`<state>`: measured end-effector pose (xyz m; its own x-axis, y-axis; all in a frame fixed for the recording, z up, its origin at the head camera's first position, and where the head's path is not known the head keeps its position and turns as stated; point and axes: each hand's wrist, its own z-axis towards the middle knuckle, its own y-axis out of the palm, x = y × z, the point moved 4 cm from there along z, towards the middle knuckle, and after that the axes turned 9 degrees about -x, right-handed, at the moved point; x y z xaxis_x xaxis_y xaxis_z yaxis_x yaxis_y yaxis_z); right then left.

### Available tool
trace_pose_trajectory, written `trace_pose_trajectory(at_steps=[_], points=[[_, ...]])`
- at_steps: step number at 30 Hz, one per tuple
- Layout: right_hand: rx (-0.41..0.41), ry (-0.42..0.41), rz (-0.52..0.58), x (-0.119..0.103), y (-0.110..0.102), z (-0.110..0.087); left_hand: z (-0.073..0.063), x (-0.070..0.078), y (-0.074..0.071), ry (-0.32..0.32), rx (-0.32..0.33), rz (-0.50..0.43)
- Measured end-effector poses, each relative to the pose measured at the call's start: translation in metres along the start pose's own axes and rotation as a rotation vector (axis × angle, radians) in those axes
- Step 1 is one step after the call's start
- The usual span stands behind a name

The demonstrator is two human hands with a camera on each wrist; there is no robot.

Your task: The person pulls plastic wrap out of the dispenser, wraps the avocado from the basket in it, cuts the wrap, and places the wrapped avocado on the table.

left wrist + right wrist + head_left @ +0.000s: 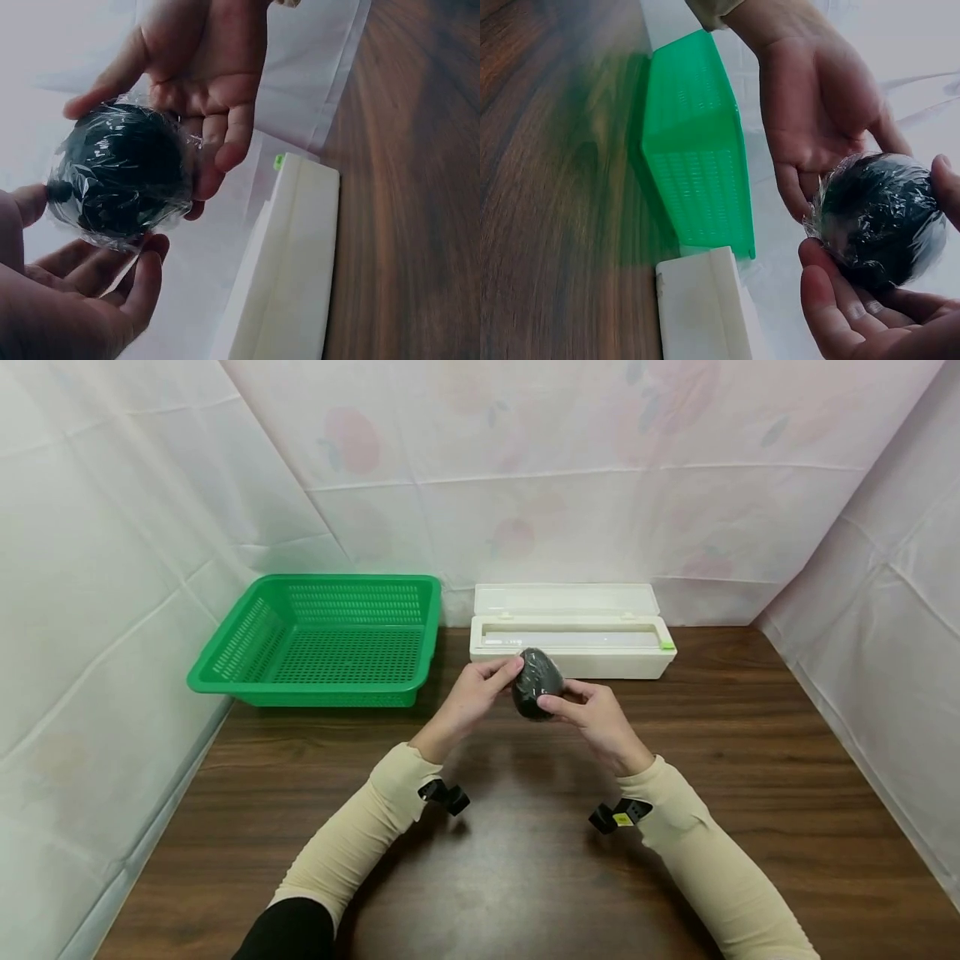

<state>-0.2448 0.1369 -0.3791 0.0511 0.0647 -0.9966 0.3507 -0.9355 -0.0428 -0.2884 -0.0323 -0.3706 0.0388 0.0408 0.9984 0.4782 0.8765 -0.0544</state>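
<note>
A dark, egg-shaped thing wrapped in clear cling film is held up between both hands, above the table. My left hand grips its left side, thumb on the near face and fingers behind. From the right, my right hand pinches its lower edge between thumb and fingers. In the left wrist view the film around the dark thing looks crinkled and shiny, with loose folds along the edges. The right wrist view shows the same wrapped thing resting on the fingers of both hands.
Behind the hands stands a white cling film dispenser box, its lid raised and a pale roll inside. A green plastic basket with slotted walls stands at the back left of the brown wooden table. White cloth hangs around the sides and back.
</note>
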Motion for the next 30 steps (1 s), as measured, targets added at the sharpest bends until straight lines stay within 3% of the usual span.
trace_pose_trajectory(at_steps=[4,10,14,21,25,30], points=[[0.006,0.017,0.012,0.000,0.001,0.000,-0.001,0.007,0.000,0.028,-0.038,0.027],[-0.011,0.016,0.009,0.002,0.005,-0.002,0.003,0.008,-0.004,-0.020,-0.092,0.098],[-0.007,0.002,-0.023,0.004,0.007,-0.003,0.002,0.007,-0.006,-0.015,-0.065,0.147],[-0.015,-0.019,-0.084,0.005,0.007,-0.002,0.000,0.007,-0.005,0.058,-0.002,0.085],[0.003,-0.098,-0.229,0.000,0.005,-0.003,-0.002,0.005,-0.008,0.048,0.070,0.082],[0.077,-0.288,-0.411,-0.013,0.006,-0.005,-0.002,0.004,-0.010,0.030,0.120,0.104]])
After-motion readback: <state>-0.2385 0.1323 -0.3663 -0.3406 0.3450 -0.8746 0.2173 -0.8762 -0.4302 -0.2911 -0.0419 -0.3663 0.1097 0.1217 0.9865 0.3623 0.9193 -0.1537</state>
